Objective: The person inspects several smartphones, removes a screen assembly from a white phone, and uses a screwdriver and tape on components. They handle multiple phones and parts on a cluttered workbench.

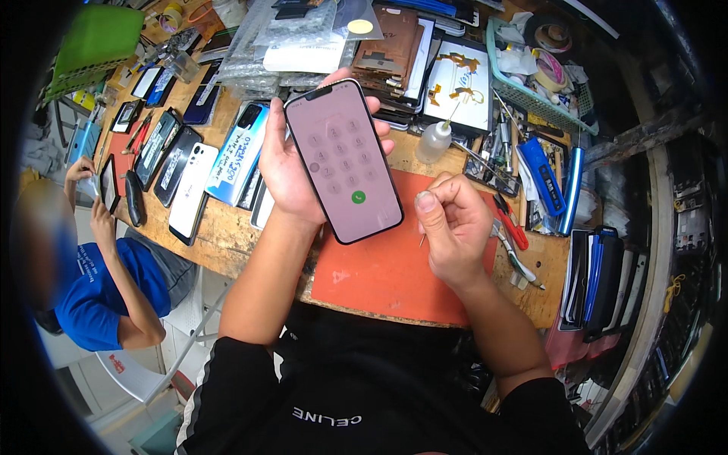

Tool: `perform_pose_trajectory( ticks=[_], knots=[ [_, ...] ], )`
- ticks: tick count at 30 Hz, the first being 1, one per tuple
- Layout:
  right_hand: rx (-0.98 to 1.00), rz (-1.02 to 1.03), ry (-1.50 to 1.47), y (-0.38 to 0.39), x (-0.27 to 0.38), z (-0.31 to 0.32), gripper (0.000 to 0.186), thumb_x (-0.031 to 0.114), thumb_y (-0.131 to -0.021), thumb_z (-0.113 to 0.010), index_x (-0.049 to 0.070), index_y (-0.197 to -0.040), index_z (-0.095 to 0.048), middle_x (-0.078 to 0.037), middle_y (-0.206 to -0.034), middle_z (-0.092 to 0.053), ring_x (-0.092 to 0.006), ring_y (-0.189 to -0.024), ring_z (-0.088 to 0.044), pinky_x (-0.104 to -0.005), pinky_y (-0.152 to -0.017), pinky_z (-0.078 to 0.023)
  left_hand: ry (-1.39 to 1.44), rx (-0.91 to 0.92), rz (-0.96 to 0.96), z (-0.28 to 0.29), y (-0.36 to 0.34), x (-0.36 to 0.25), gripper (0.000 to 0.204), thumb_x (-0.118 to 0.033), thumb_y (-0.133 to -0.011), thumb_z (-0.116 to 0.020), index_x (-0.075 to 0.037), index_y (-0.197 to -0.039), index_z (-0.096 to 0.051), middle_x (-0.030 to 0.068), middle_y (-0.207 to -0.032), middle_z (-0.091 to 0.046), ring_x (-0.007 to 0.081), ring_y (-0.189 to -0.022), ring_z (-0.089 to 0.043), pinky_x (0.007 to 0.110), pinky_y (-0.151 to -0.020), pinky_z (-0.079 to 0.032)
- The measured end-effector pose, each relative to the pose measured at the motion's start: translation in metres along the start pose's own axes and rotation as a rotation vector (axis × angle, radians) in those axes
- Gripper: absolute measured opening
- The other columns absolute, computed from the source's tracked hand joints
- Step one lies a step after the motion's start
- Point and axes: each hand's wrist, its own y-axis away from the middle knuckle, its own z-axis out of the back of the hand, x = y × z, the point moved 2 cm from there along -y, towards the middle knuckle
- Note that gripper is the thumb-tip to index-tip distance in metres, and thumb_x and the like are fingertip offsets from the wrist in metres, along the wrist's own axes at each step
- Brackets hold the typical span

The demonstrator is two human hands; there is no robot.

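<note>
Leftmost, our left hand (294, 186) cradles the lit phone (349, 155), fingers wrapped behind it and gripping both edges, raised above the red mat (371, 284) on the bench (220, 254). We do well to hold it steady, keypad uncovered. To its right, our right hand (459, 227) presses thumb to forefinger; whether they pinch something thin, we cannot tell, so we keep them off the glass.

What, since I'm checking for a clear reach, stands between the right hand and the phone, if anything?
Nothing visible does. The phone lies in the left hand, and in the gap toward the right hand only the orange mat shows, beneath them. The squat bottle stands farther back, beyond that gap.
</note>
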Motion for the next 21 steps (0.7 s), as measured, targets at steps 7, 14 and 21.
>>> perform_pose_trajectory(
  ticks=[7,14,21],
  knots=[
    [0.037,-0.021,-0.098,0.001,-0.002,0.012,0.038,0.023,-0.113,-0.054,0.004,-0.08,-0.054,0.0,-0.076,-0.057,-0.0052,-0.06,-0.05,-0.0221,-0.052,-0.039,0.017,-0.038,0.003,-0.001,0.001,-0.001,0.079,-0.063,-0.108,-0.02,-0.009,-0.163,-0.035,0.0238,-0.135,-0.061,0.0379,-0.108,-0.067,0.054,-0.095,-0.057],
    [-0.117,0.168,-0.065,-0.006,0.003,-0.001,0.035,0.019,-0.112,-0.053,0.005,-0.08,-0.052,0.0,-0.07,-0.05,-0.0052,-0.06,-0.045,-0.023,-0.055,-0.038,0.047,-0.008,0.006,0.0,0.0,-0.002,0.081,-0.069,-0.106,-0.024,-0.009,-0.158,-0.041,0.0229,-0.131,-0.064,0.0384,-0.108,-0.07,0.055,-0.097,-0.057],
    [-0.012,-0.08,-0.176,-0.004,0.005,0.01,0.025,0.012,-0.105,-0.061,0.006,-0.084,-0.05,-0.002,-0.082,-0.051,-0.0061,-0.069,-0.044,-0.0225,-0.062,-0.04,0.036,0.057,0.011,-0.003,0.001,-0.003,0.081,-0.068,-0.105,-0.024,-0.012,-0.163,-0.035,0.0239,-0.134,-0.062,0.0392,-0.108,-0.067,0.055,-0.094,-0.057]
  ],
)
